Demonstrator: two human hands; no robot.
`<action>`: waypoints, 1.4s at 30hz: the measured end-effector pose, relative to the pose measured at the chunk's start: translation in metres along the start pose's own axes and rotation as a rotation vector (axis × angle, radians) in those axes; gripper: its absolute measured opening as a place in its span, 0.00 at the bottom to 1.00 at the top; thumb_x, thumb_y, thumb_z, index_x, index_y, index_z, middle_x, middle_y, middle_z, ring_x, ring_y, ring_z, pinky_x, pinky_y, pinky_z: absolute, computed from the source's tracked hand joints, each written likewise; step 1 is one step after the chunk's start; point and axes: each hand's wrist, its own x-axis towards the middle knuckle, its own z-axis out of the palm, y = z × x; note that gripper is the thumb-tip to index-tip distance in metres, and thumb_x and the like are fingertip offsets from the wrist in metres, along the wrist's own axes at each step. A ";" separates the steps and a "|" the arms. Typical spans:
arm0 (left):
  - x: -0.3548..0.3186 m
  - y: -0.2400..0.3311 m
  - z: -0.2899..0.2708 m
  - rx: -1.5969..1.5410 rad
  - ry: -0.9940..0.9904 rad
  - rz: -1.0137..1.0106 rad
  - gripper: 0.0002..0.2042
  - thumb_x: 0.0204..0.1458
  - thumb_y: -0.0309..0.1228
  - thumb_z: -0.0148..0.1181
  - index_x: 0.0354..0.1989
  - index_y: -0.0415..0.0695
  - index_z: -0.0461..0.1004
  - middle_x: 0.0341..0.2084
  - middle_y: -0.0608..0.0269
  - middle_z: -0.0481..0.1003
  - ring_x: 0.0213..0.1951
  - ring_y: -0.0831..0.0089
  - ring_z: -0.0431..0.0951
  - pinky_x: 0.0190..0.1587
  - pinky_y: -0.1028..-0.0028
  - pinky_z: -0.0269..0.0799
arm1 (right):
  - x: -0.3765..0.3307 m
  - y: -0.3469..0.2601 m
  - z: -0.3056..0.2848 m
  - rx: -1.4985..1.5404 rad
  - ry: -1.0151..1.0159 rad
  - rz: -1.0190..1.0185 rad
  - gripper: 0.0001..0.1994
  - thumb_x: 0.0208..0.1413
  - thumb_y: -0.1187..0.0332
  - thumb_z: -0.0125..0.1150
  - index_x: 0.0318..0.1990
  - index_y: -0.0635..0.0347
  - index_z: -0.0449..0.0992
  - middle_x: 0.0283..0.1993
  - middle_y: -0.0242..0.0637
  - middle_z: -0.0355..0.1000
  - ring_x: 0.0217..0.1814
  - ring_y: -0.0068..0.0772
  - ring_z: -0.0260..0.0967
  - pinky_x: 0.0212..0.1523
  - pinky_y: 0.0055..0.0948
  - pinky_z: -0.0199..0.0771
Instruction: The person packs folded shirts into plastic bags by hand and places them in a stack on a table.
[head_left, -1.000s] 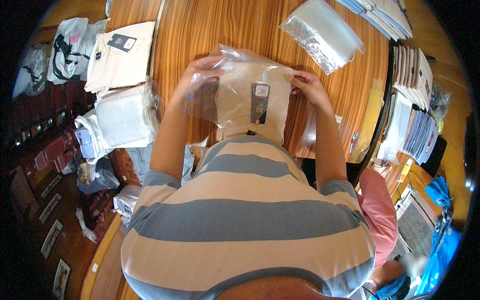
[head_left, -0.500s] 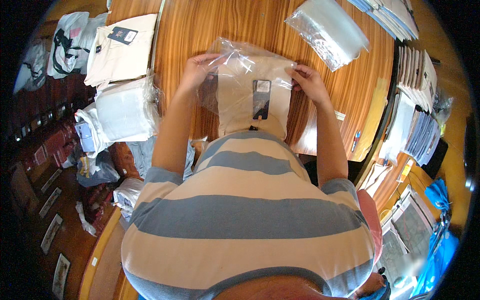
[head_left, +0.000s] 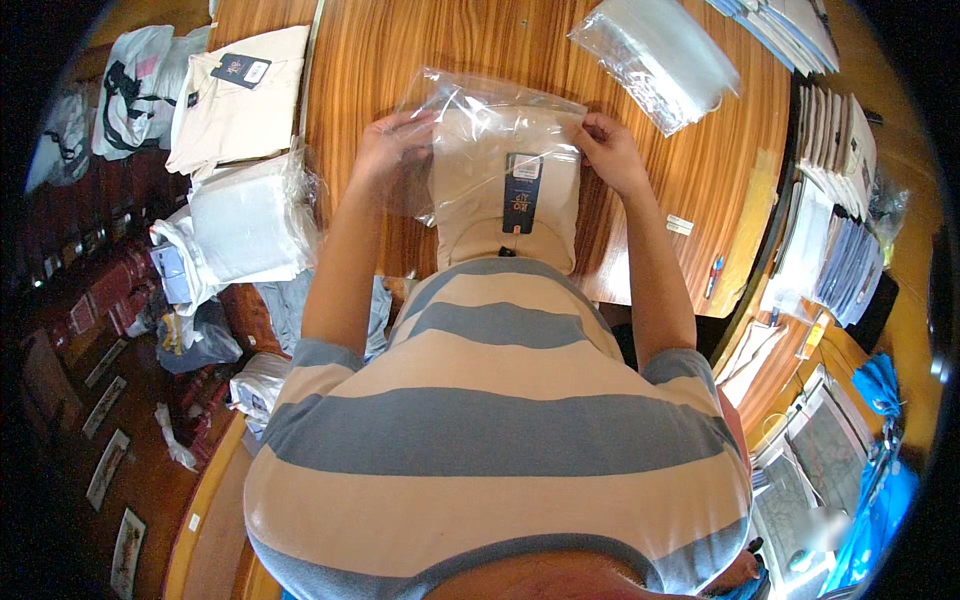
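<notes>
A folded beige garment (head_left: 470,210) lies on the wooden table right in front of my body, with a dark hang tag (head_left: 520,195) on it. Clear plastic, seemingly a bag (head_left: 465,98), covers the garment's far part and spreads past its left side. My left hand (head_left: 393,145) grips the plastic by its left side, some fingers hidden in the glare and folds. At the far right corner, my right hand (head_left: 610,150) pinches the plastic's edge between thumb and fingers, beside the garment.
More clear bags (head_left: 655,65) lie at the far right of the table (head_left: 370,60). To the left are another tagged beige garment (head_left: 245,100) and a stack of plastic packs (head_left: 245,215). Folded garments (head_left: 835,145) line the right side. A pen (head_left: 714,277) sits near the right edge.
The plastic's far right corner has moved slightly away from me, along with my right hand. The hang tag has shifted a little and its far end has swung leftward.
</notes>
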 end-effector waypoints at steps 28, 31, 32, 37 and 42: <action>-0.072 -0.039 0.018 0.443 0.041 0.436 0.26 0.53 0.22 0.71 0.62 0.43 0.74 0.45 0.58 0.82 0.43 0.68 0.82 0.49 0.70 0.78 | -0.102 -0.038 0.021 -0.034 0.140 -0.031 0.30 0.53 0.62 0.79 0.61 0.65 0.73 0.50 0.43 0.79 0.45 0.34 0.80 0.44 0.31 0.82; -0.078 -0.016 0.015 0.971 0.065 1.156 0.22 0.49 0.26 0.73 0.55 0.43 0.78 0.45 0.59 0.81 0.48 0.58 0.80 0.52 0.63 0.76 | -0.101 -0.037 0.012 -0.308 0.199 -0.348 0.24 0.54 0.64 0.77 0.57 0.61 0.77 0.52 0.44 0.75 0.50 0.40 0.78 0.47 0.35 0.82; -0.075 -0.018 0.012 1.004 0.018 1.179 0.20 0.49 0.27 0.73 0.52 0.43 0.79 0.45 0.59 0.81 0.49 0.56 0.80 0.53 0.62 0.75 | -0.098 -0.030 0.012 -0.361 0.207 -0.391 0.21 0.55 0.65 0.76 0.54 0.61 0.79 0.51 0.45 0.75 0.51 0.42 0.77 0.48 0.36 0.81; -0.043 -0.049 0.002 0.945 -0.059 1.158 0.12 0.54 0.31 0.70 0.47 0.44 0.83 0.40 0.56 0.82 0.46 0.52 0.81 0.53 0.58 0.74 | -0.084 -0.014 0.024 -0.355 0.279 -0.402 0.08 0.59 0.69 0.70 0.41 0.64 0.81 0.50 0.47 0.74 0.50 0.50 0.75 0.51 0.41 0.78; -0.031 -0.032 0.017 0.778 0.025 0.879 0.07 0.59 0.32 0.67 0.41 0.43 0.85 0.37 0.53 0.82 0.44 0.56 0.82 0.50 0.62 0.75 | -0.060 -0.012 0.021 -0.303 0.334 -0.371 0.07 0.60 0.71 0.68 0.41 0.66 0.80 0.45 0.49 0.75 0.48 0.53 0.76 0.51 0.41 0.77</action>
